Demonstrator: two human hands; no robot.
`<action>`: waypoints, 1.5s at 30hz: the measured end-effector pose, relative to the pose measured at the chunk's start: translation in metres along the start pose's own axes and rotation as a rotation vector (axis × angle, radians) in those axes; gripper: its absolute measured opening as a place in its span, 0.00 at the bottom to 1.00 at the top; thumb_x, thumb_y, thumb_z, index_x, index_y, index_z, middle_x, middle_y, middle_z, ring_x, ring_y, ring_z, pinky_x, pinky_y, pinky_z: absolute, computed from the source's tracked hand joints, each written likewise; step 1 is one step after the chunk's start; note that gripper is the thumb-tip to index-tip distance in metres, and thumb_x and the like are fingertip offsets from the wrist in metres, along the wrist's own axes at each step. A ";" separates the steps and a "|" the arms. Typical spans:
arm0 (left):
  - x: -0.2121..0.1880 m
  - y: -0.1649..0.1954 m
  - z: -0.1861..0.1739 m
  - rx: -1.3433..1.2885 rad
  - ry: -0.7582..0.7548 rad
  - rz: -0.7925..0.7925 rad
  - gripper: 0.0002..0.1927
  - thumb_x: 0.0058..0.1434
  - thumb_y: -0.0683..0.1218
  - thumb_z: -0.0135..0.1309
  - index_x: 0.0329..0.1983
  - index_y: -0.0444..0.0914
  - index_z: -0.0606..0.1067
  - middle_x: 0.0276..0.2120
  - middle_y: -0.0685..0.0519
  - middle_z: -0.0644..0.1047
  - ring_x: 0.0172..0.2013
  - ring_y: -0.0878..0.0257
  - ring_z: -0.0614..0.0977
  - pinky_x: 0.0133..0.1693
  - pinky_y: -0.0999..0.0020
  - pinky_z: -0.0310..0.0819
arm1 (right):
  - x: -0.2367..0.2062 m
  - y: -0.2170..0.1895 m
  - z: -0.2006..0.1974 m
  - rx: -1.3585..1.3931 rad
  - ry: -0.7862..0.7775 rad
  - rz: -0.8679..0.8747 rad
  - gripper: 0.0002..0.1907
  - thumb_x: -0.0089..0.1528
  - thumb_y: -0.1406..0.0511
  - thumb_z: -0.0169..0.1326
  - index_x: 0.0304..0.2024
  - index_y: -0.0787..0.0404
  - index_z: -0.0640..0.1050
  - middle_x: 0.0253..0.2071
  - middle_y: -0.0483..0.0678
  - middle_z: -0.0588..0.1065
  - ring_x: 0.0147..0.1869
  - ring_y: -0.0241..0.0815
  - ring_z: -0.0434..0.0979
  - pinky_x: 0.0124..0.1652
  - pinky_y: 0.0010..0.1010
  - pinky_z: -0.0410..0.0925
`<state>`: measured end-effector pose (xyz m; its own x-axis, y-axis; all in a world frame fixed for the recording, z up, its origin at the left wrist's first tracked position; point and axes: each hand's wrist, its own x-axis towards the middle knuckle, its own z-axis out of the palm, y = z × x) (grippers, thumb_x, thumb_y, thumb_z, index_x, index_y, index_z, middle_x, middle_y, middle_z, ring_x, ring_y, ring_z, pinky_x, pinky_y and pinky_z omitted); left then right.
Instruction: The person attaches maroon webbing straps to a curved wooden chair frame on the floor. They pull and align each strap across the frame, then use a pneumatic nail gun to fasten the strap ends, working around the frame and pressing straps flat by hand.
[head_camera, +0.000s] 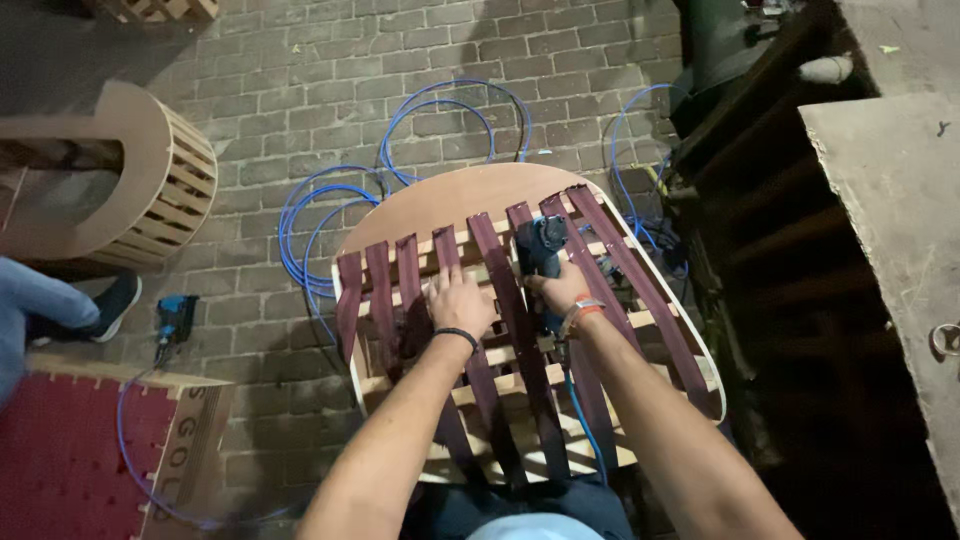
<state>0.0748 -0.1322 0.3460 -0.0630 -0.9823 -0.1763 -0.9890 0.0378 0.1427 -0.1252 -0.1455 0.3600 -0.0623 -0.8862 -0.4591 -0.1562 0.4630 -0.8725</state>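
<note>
Working over a curved wooden frame (640, 330) that stands on the brick floor (330, 70), we hold a blue pneumatic stapler (540, 250) in our right hand (562, 292). The right grip is wrapped fully round the tool's handle. The stapler's long axis runs roughly away from us, its head pointing toward the frame's far plywood edge, and it rests against one of the maroon webbing straps (495, 270). A blue air hose (585, 420) leaves the handle and trails back toward us.

Our left hand (458, 300) lies flat, fingers spread, pressing on the straps just left of the stapler; it closes on nothing. The straps run lengthwise from near edge to far edge, side by side across the wooden slats.

More blue hose (400, 160) lies coiled on the bricks beyond the frame. A second blue tool (175, 318) sits on the floor at left. At lower left, a red panel (60, 450) adjoins a brown cardboard face (195, 440) with printed lettering. A slatted wooden shell (150, 180) stands at upper left.
</note>
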 end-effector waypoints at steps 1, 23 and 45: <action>0.004 0.000 0.003 -0.097 0.096 0.029 0.34 0.58 0.55 0.59 0.65 0.36 0.69 0.70 0.36 0.64 0.70 0.42 0.62 0.70 0.46 0.51 | -0.004 -0.002 -0.004 0.030 -0.010 -0.022 0.09 0.56 0.67 0.63 0.36 0.64 0.77 0.26 0.46 0.77 0.23 0.39 0.75 0.26 0.34 0.70; 0.152 0.114 0.046 -0.238 0.108 0.149 0.44 0.61 0.66 0.55 0.72 0.36 0.61 0.74 0.46 0.58 0.74 0.50 0.56 0.73 0.48 0.45 | 0.090 -0.079 -0.141 -0.221 -0.035 0.124 0.06 0.56 0.67 0.62 0.30 0.63 0.77 0.25 0.48 0.76 0.25 0.41 0.75 0.29 0.34 0.70; 0.154 0.099 0.057 -0.348 0.240 0.172 0.40 0.55 0.62 0.59 0.67 0.38 0.69 0.70 0.44 0.65 0.71 0.47 0.62 0.70 0.48 0.51 | 0.136 -0.104 -0.079 -0.489 -0.068 0.248 0.10 0.52 0.64 0.65 0.28 0.67 0.81 0.26 0.52 0.79 0.27 0.44 0.78 0.31 0.36 0.72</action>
<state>-0.0408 -0.2688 0.2778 -0.1495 -0.9833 0.1038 -0.8607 0.1811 0.4758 -0.1950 -0.3151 0.4013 -0.0945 -0.7408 -0.6651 -0.5859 0.5815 -0.5645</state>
